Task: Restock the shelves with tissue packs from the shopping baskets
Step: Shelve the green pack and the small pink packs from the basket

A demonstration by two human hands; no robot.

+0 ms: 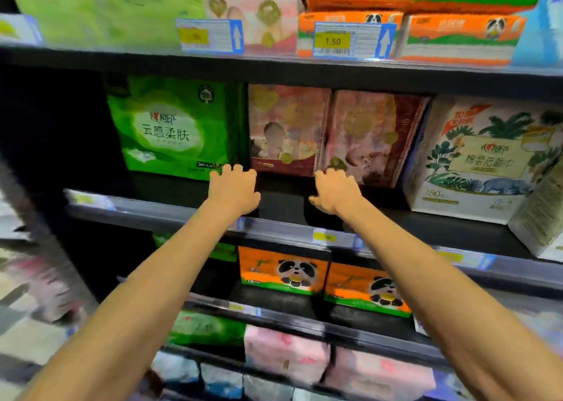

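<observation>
Head view | dark shop shelf (283,196) among stacked tiers of tissue goods | two pink-maroon tissue packs (286,129), gold motifs, upright at its back, right one tilted, beside green pack (173,126) | left hand (233,189) and right hand (336,192) spread, empty, fingertips at pack bases

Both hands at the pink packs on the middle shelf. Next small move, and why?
Probably nudge the right pink pack upright and back: it leans, unlike the left pink pack beside it. The right hand is at its base, left hand by the other; neither has a grip.
</observation>
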